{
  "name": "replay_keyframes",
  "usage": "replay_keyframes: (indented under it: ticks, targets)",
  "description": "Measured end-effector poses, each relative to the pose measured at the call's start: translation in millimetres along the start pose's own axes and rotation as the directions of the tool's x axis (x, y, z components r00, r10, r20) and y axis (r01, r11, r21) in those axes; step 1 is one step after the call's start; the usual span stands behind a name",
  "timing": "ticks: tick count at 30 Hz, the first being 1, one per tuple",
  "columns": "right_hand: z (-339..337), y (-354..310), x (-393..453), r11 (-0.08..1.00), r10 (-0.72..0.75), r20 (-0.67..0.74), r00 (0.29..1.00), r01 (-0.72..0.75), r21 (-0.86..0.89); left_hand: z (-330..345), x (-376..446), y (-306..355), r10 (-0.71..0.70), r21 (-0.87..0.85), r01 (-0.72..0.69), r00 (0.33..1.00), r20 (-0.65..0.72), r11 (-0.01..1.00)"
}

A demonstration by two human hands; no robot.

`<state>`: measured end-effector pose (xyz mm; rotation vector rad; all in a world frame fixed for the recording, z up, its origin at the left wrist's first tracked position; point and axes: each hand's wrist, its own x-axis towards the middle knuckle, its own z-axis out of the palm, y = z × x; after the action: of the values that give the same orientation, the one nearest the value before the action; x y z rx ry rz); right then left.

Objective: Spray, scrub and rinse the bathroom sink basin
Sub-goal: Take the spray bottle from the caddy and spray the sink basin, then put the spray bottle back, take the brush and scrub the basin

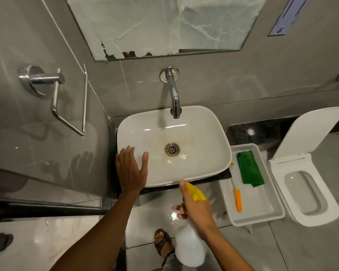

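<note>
While gripped rightward point(194, 208) — spray bottle point(190, 247).

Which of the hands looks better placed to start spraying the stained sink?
The right hand. It already grips the spray bottle, whose yellow nozzle points toward the sink. The left hand lies open and empty on the sink's near left rim.

Right hand point(196, 206) grips spray bottle point(190, 249) beside sink point(209, 133).
</note>
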<state>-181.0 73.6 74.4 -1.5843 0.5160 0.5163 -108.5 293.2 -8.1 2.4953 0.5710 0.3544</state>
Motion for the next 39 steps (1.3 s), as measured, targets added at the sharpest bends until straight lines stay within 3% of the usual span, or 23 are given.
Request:
replay_keyframes:
  ticks: [9,13,17,22,28,33,39]
  targets:
    - [0.0,-27.4,17.2,0.992,-0.09,-0.103,0.991,0.098,0.078,-3.5,0.8,2.1,0.002,0.001,-0.002,1.0,0.023,1.0]
    - [-45.2,-23.8,29.9,0.985,-0.105,-0.251,0.962,0.136,0.107,-3.3,1.1,3.8,0.033,0.028,-0.034,0.999,0.04,0.999]
    - [-107.5,-14.3,42.0,0.979,-0.104,-0.384,0.917,0.162,0.122,1.8,-6.5,13.9,0.161,-0.032,-0.16,0.986,0.043,0.987]
    - [-190.3,8.3,63.0,0.983,-0.047,-0.536,0.843,0.134,0.123,36.8,-31.9,78.6,0.305,-0.129,-0.288,0.943,0.137,0.949]
    - [-271.6,36.6,97.5,0.981,-0.014,-0.584,0.811,0.125,0.15,96.9,-45.7,182.4,0.425,-0.199,-0.378,0.846,0.321,0.904]
    - [-302.2,56.2,130.4,0.982,-0.011,-0.485,0.874,0.1,0.159,148.8,-50.9,244.4,0.48,-0.226,-0.424,0.785,0.391,0.877]
    - [-324.5,76.1,179.7,0.987,-0.065,-0.515,0.855,0.131,0.094,189.1,-59.6,249.4,0.647,-0.019,-0.744,0.569,0.507,0.668]
